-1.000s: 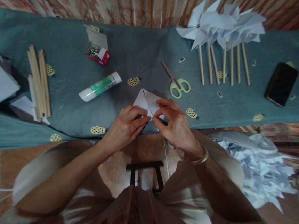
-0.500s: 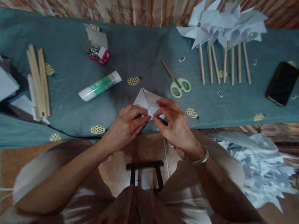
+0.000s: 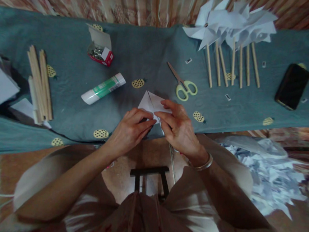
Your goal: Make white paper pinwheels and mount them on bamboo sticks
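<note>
The piece of folded paper (image 3: 148,101) lies on the cloth (image 3: 138,56) near the table's front edge, under both hands, with one corner pointing away from the person and a dark line running down from it. The left hand (image 3: 132,128) has its thumb and first finger narrowed together, holding the paper at its nearer part. The right hand (image 3: 179,129), with a bracelet (image 3: 206,164) at the wrist, has its fingers bent and a little apart, the first finger reaching over the paper; whether its thumb grips the paper, I cannot tell. Just beyond the right hand are the open scissors (image 3: 181,83). A glue stick (image 3: 103,88) lies slantwise to the left of the paper, and behind it is an open box (image 3: 108,58) of small metal bits. Further left lie some sticks (image 3: 40,84); paper pinwheels (image 3: 229,27) lie at the back right, near a phone (image 3: 292,86)
</note>
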Tool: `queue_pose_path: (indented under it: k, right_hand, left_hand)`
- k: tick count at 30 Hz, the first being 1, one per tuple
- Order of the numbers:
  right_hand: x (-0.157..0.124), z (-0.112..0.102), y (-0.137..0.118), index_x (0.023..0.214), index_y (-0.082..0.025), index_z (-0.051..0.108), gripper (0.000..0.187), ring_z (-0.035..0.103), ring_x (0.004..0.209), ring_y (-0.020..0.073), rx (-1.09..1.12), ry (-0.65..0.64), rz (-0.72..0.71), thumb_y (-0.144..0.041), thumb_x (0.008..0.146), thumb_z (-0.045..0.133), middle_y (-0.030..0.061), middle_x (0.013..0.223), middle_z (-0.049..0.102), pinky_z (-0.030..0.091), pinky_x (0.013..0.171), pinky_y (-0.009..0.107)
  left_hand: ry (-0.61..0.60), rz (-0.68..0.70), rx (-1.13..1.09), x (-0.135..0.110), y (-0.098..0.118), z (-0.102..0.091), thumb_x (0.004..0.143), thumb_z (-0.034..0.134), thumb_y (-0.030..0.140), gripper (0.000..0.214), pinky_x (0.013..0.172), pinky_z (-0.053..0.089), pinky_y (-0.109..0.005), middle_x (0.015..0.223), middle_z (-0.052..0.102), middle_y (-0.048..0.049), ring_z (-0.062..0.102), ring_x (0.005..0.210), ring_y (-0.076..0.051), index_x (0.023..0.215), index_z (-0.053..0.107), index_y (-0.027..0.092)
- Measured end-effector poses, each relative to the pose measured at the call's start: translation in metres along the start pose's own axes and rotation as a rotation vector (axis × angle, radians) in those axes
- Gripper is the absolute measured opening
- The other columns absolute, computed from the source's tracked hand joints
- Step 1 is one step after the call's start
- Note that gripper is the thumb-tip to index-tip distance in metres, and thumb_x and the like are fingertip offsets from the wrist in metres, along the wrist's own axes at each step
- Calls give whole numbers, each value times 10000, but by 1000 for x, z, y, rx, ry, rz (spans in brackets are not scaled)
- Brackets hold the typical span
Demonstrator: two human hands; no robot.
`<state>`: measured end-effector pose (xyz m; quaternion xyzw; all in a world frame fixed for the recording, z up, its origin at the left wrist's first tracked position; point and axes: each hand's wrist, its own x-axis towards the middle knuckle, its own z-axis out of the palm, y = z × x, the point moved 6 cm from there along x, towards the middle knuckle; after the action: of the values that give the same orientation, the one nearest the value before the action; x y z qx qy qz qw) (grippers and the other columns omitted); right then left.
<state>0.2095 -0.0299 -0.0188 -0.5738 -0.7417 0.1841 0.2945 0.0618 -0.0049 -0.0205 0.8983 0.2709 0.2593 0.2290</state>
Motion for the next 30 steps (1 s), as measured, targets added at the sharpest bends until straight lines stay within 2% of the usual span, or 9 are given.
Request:
queue_pose_path:
  k: [5,9,15,20,26,30]
  right_hand:
    - [1,1,-4,1159,-301,688,369,536,1272,274,-33,-12,-42,-131,941,444,61,1347,564,486,1087,505]
    - [1,3,-8,1104,-219,694,317,513,1275,294,-121,-33,-83,-138,946,432,117,1376,548,497,1066,518]
    - [-2,10,-14,1109,-206,669,321,504,1279,269,-234,-28,-106,-76,939,431,107,1402,567,475,1063,485]
    - [-1,17,-21,1146,-142,654,311,526,1243,291,-230,-51,-128,-79,965,409,162,1384,598,463,1032,493]
    - [1,21,-25,1135,-121,662,332,557,1217,280,-202,-34,-154,-62,965,383,164,1337,634,459,1040,480]
    - [1,14,-21,1110,-138,673,324,554,1227,287,-179,-3,-144,-76,943,403,155,1347,627,471,1043,488]
  left_hand:
    - [12,16,2,0,1,0,974,558,176,188,859,525,-400,1080,687,-95,608,1014,-227,1114,684,172]
    - [24,22,10,0,2,0,971,563,172,174,855,524,-399,1080,687,-93,609,1008,-226,1098,683,175]
    - [20,12,27,0,1,1,981,548,182,164,854,512,-396,1065,690,-94,608,1010,-226,1063,689,167]
    - [26,33,83,0,3,-1,979,550,191,153,814,491,-380,1017,697,-84,606,978,-223,1010,698,170]
    - [44,61,156,1,7,-4,981,542,183,149,766,446,-366,957,699,-70,600,940,-221,972,690,169]
    - [34,72,152,0,7,-4,969,557,167,134,769,451,-361,953,701,-68,607,939,-218,992,689,170]
